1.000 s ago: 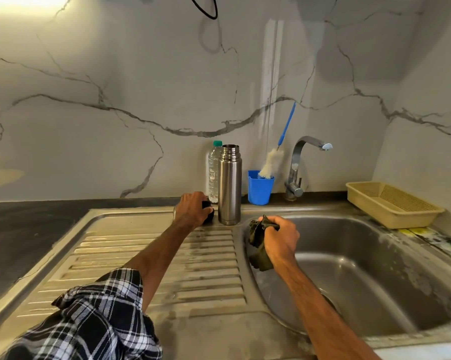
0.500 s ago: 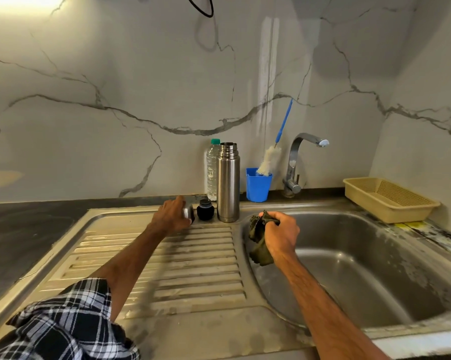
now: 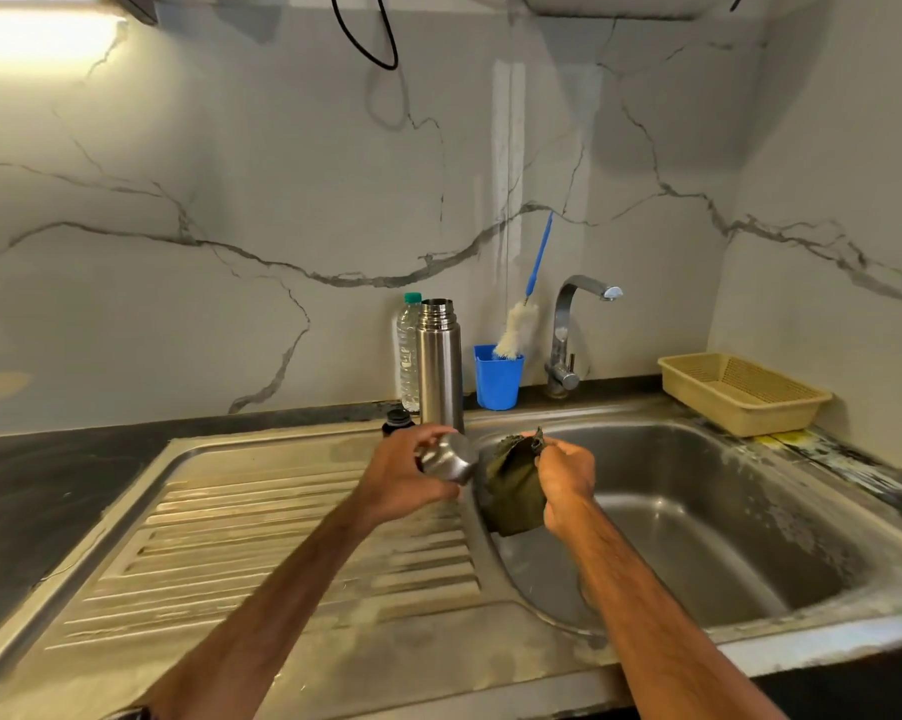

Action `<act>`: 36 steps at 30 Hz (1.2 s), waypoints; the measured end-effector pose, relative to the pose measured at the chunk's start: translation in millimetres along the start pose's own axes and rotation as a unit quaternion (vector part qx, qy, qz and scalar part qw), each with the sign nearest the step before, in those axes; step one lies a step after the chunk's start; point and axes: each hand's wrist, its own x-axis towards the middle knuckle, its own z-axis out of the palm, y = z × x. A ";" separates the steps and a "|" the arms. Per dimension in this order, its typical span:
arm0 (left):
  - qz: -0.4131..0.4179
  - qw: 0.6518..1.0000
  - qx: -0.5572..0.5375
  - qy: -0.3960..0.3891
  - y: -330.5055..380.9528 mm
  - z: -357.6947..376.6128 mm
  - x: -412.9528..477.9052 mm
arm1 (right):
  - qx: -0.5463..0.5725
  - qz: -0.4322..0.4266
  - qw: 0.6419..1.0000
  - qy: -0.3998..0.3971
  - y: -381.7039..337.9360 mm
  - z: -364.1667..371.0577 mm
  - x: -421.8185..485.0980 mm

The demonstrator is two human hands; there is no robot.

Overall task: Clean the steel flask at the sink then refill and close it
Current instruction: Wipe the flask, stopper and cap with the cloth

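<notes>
Head view: your left hand [image 3: 402, 483] grips the small steel cap [image 3: 449, 462], held over the sink [image 3: 724, 511] edge. Just behind that grip the open steel flask [image 3: 440, 366] stands upright, a black stopper [image 3: 397, 420] beside it. Right of the cap, nearly touching, your right hand [image 3: 565, 480] clutches a green cloth [image 3: 513, 488]. Wiping the cap seems the step; next, press cloth onto cap.

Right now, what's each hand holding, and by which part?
Left hand grips the steel flask cap round its side; right hand holds the green cloth near its top.
</notes>
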 end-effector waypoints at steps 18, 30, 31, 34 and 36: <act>-0.014 0.987 -0.157 -0.020 40.4 50.2 6.7 | 0.016 0.016 0.999 -0.032 -12.4 -17.9 1.9; -0.245 0.832 -0.497 -0.007 38.9 44.4 5.3 | 0.108 0.090 0.987 -0.083 -13.1 -17.3 -5.7; -0.234 0.837 -0.495 -0.002 39.5 44.1 4.9 | 0.094 0.073 0.989 -0.083 -13.3 -16.6 -6.9; -0.203 0.853 -0.480 0.018 43.1 44.1 2.6 | -0.021 -0.023 0.997 -0.074 -13.3 -13.5 -13.0; -0.191 0.867 -0.458 0.040 45.8 46.1 3.0 | -0.133 -0.123 0.982 -0.060 -14.1 -13.2 -18.6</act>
